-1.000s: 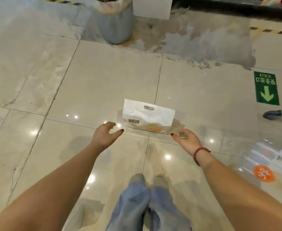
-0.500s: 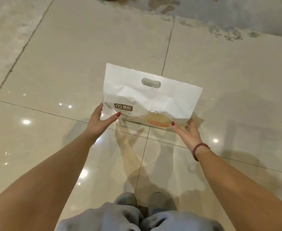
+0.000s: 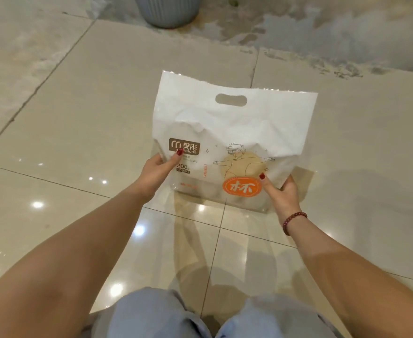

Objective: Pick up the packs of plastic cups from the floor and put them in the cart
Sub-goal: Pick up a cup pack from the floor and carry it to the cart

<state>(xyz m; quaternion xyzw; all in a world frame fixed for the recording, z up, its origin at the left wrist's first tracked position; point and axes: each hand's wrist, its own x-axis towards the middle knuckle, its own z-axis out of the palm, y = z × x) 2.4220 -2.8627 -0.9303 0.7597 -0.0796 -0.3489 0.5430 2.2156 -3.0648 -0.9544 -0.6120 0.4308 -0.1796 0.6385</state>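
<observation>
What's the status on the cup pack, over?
Left hand and right hand both grip pack of cups at its lower corners. Pack upright. Cart not in view.

left hand point(image 3: 157, 169) and right hand point(image 3: 280, 191) gripping pack of cups point(image 3: 230, 132); tiled floor point(image 3: 78, 118)

You've got 1 pack of cups point(image 3: 230, 123) in shot. 2 hands: 1 left hand point(image 3: 158, 170), 1 right hand point(image 3: 282, 193). 1 red bead bracelet point(image 3: 292, 222), rt wrist. 1 grey ribbed bin point(image 3: 167, 11) @ far edge of the floor point(image 3: 78, 118).
</observation>
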